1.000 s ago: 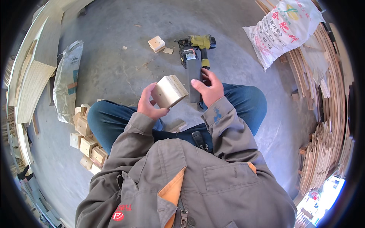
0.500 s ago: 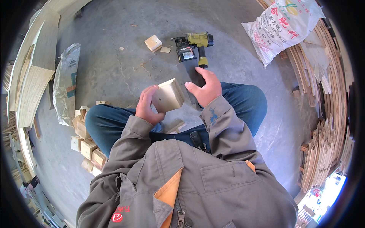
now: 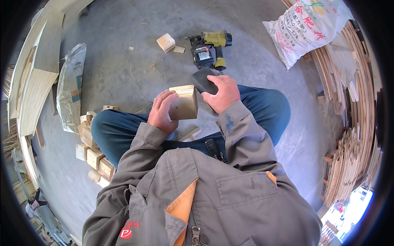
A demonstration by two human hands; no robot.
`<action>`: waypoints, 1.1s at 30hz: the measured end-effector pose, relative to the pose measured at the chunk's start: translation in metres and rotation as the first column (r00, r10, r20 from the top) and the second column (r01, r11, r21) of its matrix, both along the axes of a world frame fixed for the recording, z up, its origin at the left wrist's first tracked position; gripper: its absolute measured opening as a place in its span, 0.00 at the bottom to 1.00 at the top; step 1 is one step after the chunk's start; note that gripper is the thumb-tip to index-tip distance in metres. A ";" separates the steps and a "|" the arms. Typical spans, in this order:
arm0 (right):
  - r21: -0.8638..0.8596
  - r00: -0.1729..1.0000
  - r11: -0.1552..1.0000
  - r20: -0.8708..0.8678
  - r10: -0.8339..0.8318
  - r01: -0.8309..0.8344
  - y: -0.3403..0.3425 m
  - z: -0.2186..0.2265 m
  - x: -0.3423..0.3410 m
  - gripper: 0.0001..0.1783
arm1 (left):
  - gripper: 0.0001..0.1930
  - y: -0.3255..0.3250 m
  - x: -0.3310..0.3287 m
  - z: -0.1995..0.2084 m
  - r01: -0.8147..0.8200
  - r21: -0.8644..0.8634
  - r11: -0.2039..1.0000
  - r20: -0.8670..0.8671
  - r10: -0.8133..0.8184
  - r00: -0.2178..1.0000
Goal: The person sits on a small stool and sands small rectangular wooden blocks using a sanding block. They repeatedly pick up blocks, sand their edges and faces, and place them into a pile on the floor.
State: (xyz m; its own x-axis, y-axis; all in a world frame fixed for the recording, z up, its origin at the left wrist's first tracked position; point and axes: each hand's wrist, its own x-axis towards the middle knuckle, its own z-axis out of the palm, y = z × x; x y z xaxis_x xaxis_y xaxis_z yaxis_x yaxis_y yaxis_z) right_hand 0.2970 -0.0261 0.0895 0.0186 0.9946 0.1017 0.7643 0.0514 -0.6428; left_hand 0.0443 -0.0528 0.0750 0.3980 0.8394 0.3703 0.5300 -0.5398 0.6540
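My left hand point(image 3: 162, 111) is closed round a pale wooden block point(image 3: 184, 107), its layered edge facing up and away from me. Held in my right hand point(image 3: 223, 93) is a dark, bent sheet of sandpaper point(image 3: 202, 79), gripped between thumb and fingers. The sandpaper is close to the block's upper right corner; whether they touch, I cannot tell. Both hands are above my crossed legs. Beyond them a yellow-and-black nail gun point(image 3: 211, 47) lies on the floor, with another wooden block point(image 3: 166, 42) to its left.
Beside my left knee lies a pile of several wooden blocks point(image 3: 95, 158). A clear plastic bag point(image 3: 70, 92) and stacked boards point(image 3: 37, 88) stand at the left. On the right, a white printed sack point(image 3: 305, 30) rests by long stacks of wood strips point(image 3: 349, 164). A small scrap point(image 3: 179, 49) lies near the nail gun.
The block has turned in my left hand, so its layered edge now faces up. The sandpaper in my right hand has bent and shifted upward.
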 end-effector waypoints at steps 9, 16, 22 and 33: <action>-0.035 0.991 0.998 -0.123 -0.048 0.044 -0.001 0.002 0.003 0.34 | 0.43 0.001 -0.007 -0.008 -0.126 -0.057 0.990 0.016 0.127 0.992; -0.170 0.931 0.985 -0.365 -0.027 -0.038 -0.002 -0.016 -0.016 0.38 | 0.45 0.001 -0.009 -0.019 -0.127 -0.199 0.972 0.179 0.163 0.970; -0.249 0.996 0.964 0.016 -0.091 0.092 0.001 -0.012 -0.003 0.38 | 0.46 0.007 -0.013 -0.025 -0.219 -0.292 0.931 0.245 0.294 0.924; -0.410 0.739 0.912 -0.606 -0.296 0.029 0.006 -0.024 -0.011 0.35 | 0.47 0.005 -0.009 -0.018 -0.176 -0.242 0.954 0.275 0.242 0.931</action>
State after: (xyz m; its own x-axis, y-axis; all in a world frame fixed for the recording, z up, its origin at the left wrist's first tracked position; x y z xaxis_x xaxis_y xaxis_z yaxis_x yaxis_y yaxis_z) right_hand 0.2861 -0.0199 0.0653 0.1111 0.9304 -0.3493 0.1333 -0.3623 -0.9225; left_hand 0.0350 -0.0480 0.0566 0.1036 0.9625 0.2507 0.3785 -0.2712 0.8850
